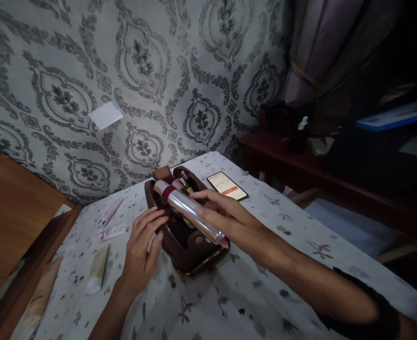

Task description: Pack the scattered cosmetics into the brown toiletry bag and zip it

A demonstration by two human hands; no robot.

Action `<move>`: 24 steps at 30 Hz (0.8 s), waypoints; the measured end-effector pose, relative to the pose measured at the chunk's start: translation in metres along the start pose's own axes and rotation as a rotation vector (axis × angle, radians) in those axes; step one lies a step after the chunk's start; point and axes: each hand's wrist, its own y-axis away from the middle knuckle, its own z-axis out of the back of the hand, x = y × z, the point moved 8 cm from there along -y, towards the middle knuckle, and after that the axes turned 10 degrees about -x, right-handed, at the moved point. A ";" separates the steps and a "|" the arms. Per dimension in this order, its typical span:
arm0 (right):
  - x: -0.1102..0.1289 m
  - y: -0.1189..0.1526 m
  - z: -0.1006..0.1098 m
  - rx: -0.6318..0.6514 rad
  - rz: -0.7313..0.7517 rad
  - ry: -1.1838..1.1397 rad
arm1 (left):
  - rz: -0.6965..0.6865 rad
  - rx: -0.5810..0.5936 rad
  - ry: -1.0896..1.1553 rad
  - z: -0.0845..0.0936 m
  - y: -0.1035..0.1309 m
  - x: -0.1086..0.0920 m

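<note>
A brown zippered bag [194,257] lies open on the patterned cloth, with several small cosmetic items inside. Above its opening, my right hand [225,215] is wrapped round a silver cylinder [183,205] with a dark red band, tilted down to the right. My left hand [146,241] rests at the bag's left edge, fingers bent and a little apart, with nothing held in them. The cylinder and my hands hide part of the bag's inside.
Left of the bag lie a pink tube [112,211], a white and pink tube [112,232], a beige tube [98,269] and a long tan packet [41,295]. Behind is a lit phone [227,185]. A dark red desk [275,156] stands at right, a wooden surface [17,212] at left.
</note>
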 end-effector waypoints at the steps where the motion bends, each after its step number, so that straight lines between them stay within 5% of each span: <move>1: 0.001 -0.001 0.000 0.008 0.008 -0.002 | 0.006 -0.002 0.004 -0.001 0.001 0.001; 13: 0.032 -0.011 0.000 -0.134 0.326 0.349 | 0.052 -0.015 0.043 -0.007 0.009 0.008; 20: 0.010 -0.019 -0.012 0.002 0.004 -0.165 | 0.008 -0.009 0.036 -0.007 0.010 0.006; 24: 0.020 -0.019 -0.026 0.085 -0.005 -0.325 | -0.008 -0.013 0.036 -0.007 0.010 0.006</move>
